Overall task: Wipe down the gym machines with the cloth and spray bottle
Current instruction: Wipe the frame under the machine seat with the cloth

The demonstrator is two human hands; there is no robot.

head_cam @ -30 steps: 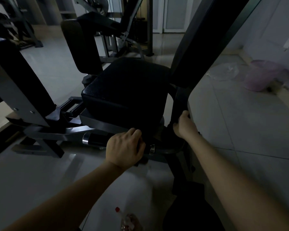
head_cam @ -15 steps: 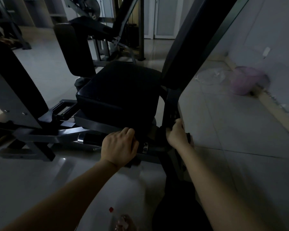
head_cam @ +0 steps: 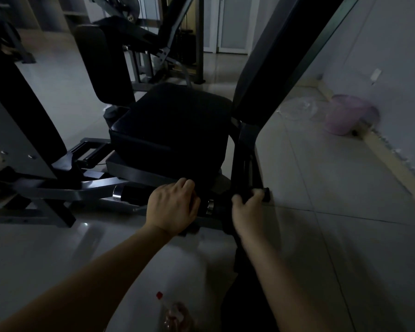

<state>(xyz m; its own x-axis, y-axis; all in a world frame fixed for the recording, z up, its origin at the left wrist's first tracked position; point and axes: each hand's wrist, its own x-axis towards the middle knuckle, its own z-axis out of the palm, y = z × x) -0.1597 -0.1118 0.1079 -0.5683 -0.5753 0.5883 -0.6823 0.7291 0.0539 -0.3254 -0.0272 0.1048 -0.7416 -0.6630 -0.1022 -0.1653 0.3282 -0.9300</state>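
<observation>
Under seat (head_cam: 173, 130) front edge, left hand (head_cam: 173, 207) grips bar (head_cam: 134, 196), fingers (head_cam: 188, 186) curled over it; bar's long axis runs left-right. Bottle (head_cam: 175, 312) on floor (head_cam: 345, 236), back toward body beside left forearm, so left hand is probably nearer for respray. Right hand (head_cam: 247, 208) at post (head_cam: 243, 161) foot, fingers wrapped round it. Dark wad beneath may be cloth, too dim to tell. Post rises away, up-right.

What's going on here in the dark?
A person works at a gym machine with a black padded seat. The left hand is curled round the black chrome-ringed bar under it; the right hand grips a dark object, perhaps the cloth, on the black frame post. A red-capped clear spray bottle sits on the floor.
</observation>
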